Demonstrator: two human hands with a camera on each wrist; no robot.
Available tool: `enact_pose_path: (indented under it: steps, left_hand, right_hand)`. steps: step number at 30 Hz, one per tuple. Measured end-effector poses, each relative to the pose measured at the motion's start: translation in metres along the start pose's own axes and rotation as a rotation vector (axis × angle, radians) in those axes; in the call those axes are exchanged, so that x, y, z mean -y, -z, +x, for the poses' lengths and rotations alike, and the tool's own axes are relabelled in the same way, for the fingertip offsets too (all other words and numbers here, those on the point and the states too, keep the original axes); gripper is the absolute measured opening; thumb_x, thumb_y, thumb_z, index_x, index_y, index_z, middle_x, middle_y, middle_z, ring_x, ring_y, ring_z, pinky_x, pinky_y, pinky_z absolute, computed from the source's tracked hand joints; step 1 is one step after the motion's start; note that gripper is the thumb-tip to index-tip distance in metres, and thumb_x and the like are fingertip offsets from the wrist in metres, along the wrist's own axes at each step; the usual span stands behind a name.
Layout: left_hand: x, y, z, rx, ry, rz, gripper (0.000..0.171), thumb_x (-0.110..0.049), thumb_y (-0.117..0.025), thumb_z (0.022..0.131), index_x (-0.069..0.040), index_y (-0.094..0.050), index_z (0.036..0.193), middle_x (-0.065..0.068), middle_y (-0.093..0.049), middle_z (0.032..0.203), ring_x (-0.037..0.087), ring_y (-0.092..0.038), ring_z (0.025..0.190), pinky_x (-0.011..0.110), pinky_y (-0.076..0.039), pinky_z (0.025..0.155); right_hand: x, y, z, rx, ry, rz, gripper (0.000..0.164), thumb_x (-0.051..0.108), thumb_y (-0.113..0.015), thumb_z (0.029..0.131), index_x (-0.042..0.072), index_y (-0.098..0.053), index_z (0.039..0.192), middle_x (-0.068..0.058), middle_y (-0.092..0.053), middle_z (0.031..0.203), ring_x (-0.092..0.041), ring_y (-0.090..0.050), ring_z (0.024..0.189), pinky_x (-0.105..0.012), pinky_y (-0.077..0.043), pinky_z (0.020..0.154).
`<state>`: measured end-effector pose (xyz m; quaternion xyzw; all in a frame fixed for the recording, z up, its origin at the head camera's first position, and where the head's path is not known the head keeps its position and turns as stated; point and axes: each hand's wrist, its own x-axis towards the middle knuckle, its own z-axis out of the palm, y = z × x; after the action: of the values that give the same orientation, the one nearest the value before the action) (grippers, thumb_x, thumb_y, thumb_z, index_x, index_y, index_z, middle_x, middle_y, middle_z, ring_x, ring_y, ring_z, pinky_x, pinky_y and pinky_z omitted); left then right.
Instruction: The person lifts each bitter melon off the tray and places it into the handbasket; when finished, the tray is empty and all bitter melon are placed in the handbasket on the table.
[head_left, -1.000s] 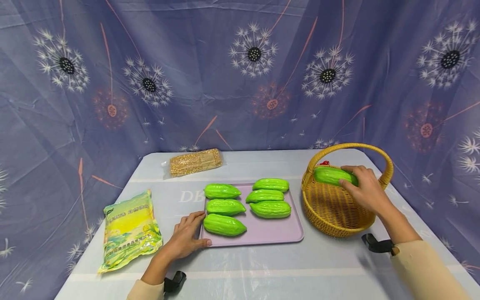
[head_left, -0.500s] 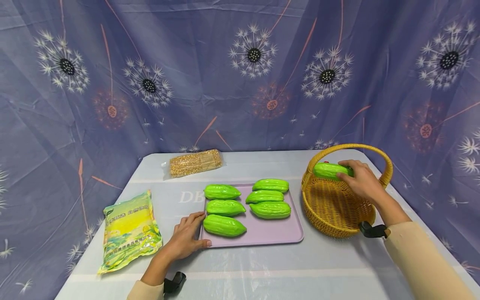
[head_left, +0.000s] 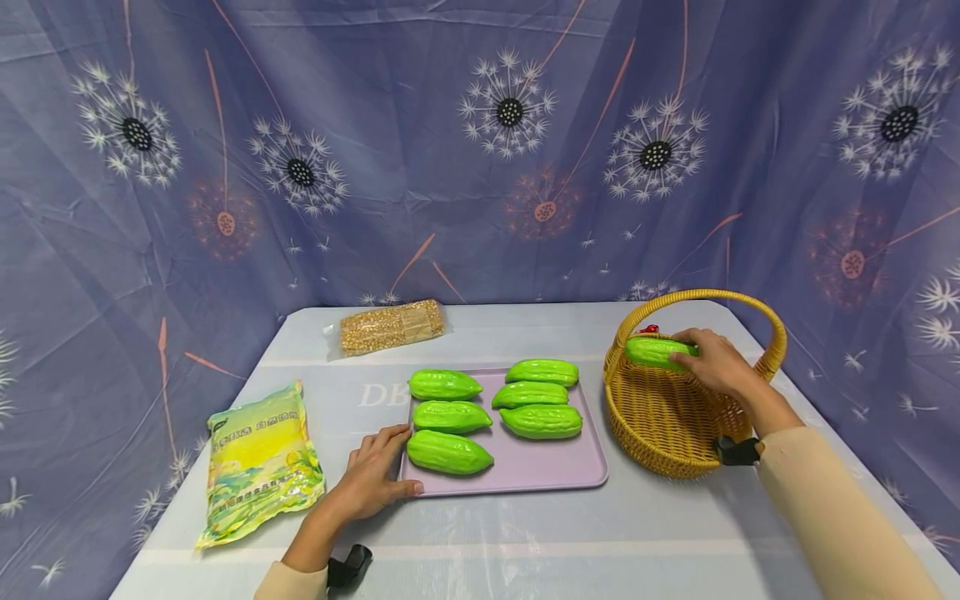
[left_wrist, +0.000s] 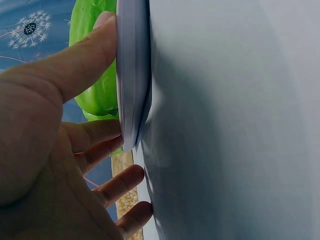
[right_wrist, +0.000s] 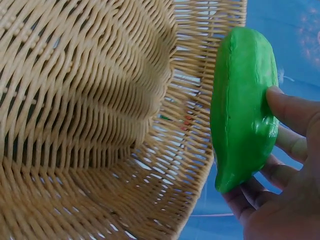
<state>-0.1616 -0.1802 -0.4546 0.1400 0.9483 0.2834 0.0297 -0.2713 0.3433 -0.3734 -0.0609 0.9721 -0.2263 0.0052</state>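
In the head view my right hand (head_left: 718, 360) grips a bright green ridged bitter melon (head_left: 654, 352) at its right end, over the back part of the wicker basket (head_left: 675, 454). The right wrist view shows the thumb on one side of this bitter melon (right_wrist: 245, 105) and fingers on the other, close to the basket rim (right_wrist: 202, 170). My left hand (head_left: 373, 475) rests at the left front corner of a lilac tray (head_left: 540, 475), thumb and fingertips touching its edge (left_wrist: 132, 75), fingers fairly straight. Several similar bitter melons (head_left: 450, 452) lie on the tray in two columns.
A yellow-green packet (head_left: 262, 462) lies on the left of the table. Behind the tray sits a clear bag of corn kernels (head_left: 392, 327). The basket's tall handle (head_left: 701, 294) arches over its opening. A small red thing (head_left: 651, 328) shows behind the basket. A patterned curtain (head_left: 420, 167) hangs behind.
My right hand has shifted a little left with the bitter melon, rising slightly and then coming lower behind the basket's opening. The left hand and the tray stay put.
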Motion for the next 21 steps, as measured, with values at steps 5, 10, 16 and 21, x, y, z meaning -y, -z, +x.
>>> enact_pose_path:
  steps: [5, 10, 16, 21]
  left_hand:
    - [0.000, 0.000, 0.000, -0.002, 0.000, 0.004, 0.084, -0.039, -0.078, 0.073, -0.006, -0.042, 0.141, 0.007, -0.039, 0.146, 0.033, -0.036, 0.128, 0.054, -0.029, 0.096]
    - [0.001, 0.000, 0.000, 0.000, 0.001, 0.001, 0.084, -0.040, -0.078, 0.073, -0.007, -0.042, 0.142, 0.007, -0.039, 0.147, 0.032, -0.037, 0.127, 0.053, -0.029, 0.097]
    - [0.001, 0.000, 0.000, -0.002, -0.004, 0.003, 0.085, -0.041, -0.078, 0.072, -0.006, -0.042, 0.141, 0.007, -0.040, 0.146, 0.031, -0.037, 0.127, 0.052, -0.029, 0.095]
    - [0.000, 0.000, -0.001, -0.003, -0.002, 0.019, 0.085, -0.042, -0.078, 0.072, -0.007, -0.043, 0.141, 0.006, -0.040, 0.146, 0.030, -0.038, 0.126, 0.051, -0.030, 0.094]
  right_hand:
    - [-0.005, -0.004, 0.003, 0.037, -0.010, -0.006, 0.054, 0.032, -0.052, 0.097, -0.005, -0.043, 0.135, -0.034, -0.045, 0.130, -0.050, -0.044, 0.116, -0.060, -0.038, 0.090]
    - [-0.010, -0.007, 0.006, 0.053, -0.002, -0.017, 0.053, 0.030, -0.052, 0.097, -0.007, -0.044, 0.134, -0.034, -0.046, 0.129, -0.051, -0.044, 0.116, -0.061, -0.037, 0.092]
    - [-0.010, -0.010, 0.010, 0.063, 0.002, -0.026, 0.048, 0.027, -0.052, 0.097, -0.006, -0.046, 0.131, -0.033, -0.050, 0.124, -0.046, -0.049, 0.110, -0.057, -0.040, 0.087]
    - [-0.012, -0.015, 0.014, 0.083, -0.032, -0.029, 0.050, 0.030, -0.052, 0.097, -0.004, -0.045, 0.132, -0.035, -0.044, 0.132, -0.051, -0.041, 0.120, -0.062, -0.036, 0.094]
